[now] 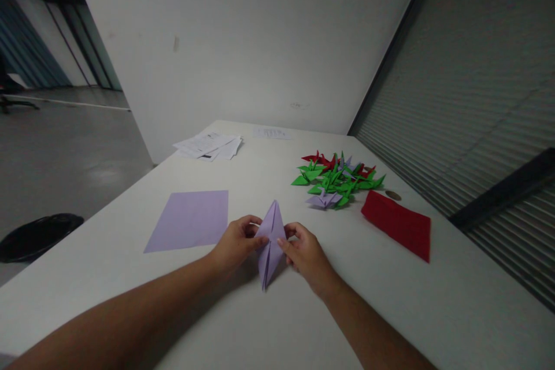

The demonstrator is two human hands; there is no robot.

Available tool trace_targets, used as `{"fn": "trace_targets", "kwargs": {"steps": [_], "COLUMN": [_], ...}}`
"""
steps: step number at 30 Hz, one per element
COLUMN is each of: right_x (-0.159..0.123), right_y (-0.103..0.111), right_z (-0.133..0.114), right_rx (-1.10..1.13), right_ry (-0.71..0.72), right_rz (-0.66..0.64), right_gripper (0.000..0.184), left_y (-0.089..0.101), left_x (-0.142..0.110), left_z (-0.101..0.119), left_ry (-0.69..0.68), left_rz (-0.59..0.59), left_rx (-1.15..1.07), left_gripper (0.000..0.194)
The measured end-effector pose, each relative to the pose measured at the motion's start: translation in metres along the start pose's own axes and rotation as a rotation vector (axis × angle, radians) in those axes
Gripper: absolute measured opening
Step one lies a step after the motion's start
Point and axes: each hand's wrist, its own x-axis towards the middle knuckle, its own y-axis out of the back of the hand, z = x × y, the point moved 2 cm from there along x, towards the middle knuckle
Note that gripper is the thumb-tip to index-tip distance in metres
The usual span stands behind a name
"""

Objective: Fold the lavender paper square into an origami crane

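A piece of folded purple origami paper [271, 248], shaped like a long diamond with a crease down its middle, is held between my hands just over the table. My left hand [240, 241] pinches its left edge, thumb on the front face and fingers behind. On the opposite edge, my right hand [304, 250] grips it the same way. One point of the diamond faces away from me and the other towards me. Left of my left hand lies a flat purple paper sheet [191, 219].
Several green, red and purple paper cranes [336, 182] are heaped at the right back of the white table [329, 312]. Near them lie a red paper stack [396, 221] and a small round object [392, 195]. Printed sheets [210, 144] lie far left. A black bin [39, 234] stands beside the table.
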Motion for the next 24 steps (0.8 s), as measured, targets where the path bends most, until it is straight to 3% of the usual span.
{"fn": "trace_targets", "kwargs": {"steps": [4, 24], "right_x": [-0.0027, -0.0058], "right_y": [-0.0009, -0.0076], "right_z": [-0.0001, -0.0047], "right_rx": [-0.019, -0.012], "right_ry": [-0.077, 0.010], "right_rz": [-0.076, -0.124], "right_gripper": [0.038, 0.042], "left_y": [-0.0014, -0.0030], "left_x": [-0.0007, -0.0018], "left_z": [-0.0008, -0.0071], "left_ry": [0.000, 0.018], "left_rz": [-0.020, -0.049], "left_rx": [0.001, -0.023], "left_gripper": [0.050, 0.052]}}
